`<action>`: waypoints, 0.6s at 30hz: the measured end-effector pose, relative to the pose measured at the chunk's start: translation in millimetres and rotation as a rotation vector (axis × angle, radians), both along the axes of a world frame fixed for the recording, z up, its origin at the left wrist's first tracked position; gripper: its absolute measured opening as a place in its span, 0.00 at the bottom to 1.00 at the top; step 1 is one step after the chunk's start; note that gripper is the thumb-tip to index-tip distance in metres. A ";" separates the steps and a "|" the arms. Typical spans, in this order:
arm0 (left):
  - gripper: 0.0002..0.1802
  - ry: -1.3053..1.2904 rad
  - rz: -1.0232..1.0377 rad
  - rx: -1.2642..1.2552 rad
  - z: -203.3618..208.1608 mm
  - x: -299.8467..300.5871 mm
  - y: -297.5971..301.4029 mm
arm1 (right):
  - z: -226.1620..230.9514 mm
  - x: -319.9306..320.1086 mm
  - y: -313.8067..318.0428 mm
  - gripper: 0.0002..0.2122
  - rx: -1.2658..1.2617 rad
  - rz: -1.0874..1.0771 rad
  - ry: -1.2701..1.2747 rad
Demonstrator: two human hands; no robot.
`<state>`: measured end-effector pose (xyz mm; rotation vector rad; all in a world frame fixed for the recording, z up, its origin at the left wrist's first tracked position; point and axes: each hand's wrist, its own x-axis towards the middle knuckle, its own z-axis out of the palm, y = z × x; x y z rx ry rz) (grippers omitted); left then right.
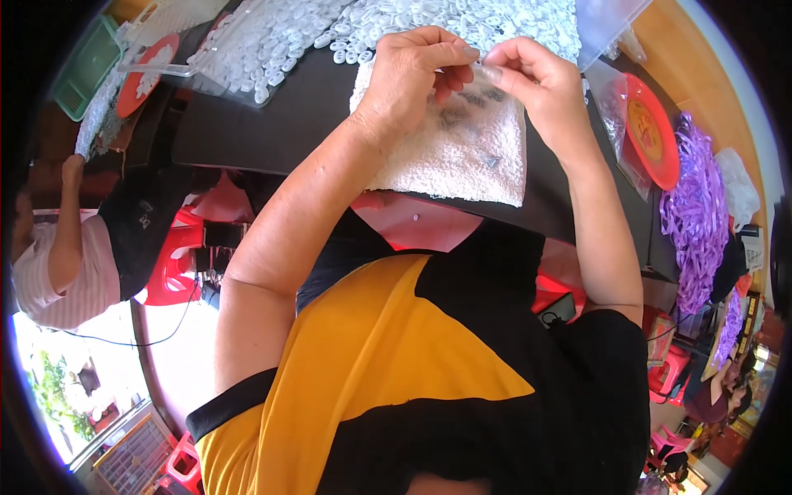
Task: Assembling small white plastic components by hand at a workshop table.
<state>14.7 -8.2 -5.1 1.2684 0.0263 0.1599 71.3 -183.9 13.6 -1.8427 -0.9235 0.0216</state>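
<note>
My left hand (417, 74) and my right hand (540, 82) meet fingertip to fingertip over a white terry towel (462, 169). Both are closed in a pinch, thumb against forefinger. Whatever sits between the fingertips is too small and covered to name. Several small dark bits (472, 99) lie on the towel just below the fingers. Right beyond my hands spreads a big heap of small white oval plastic pieces (462, 18), part of it in a clear plastic tray (260, 92).
The dark tabletop (272, 136) runs under the towel. At right are a clear bag (609, 103), a red plate (652, 132) and purple ribbon (693, 206). At left, another person's arm (66, 239) reaches toward a red plate (148, 74) and a green basket (89, 66).
</note>
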 end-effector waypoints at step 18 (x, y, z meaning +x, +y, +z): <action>0.05 -0.006 0.018 0.057 -3.3 2.1 0.1 | -12.8 -27.8 -14.9 0.05 -0.499 0.098 -0.618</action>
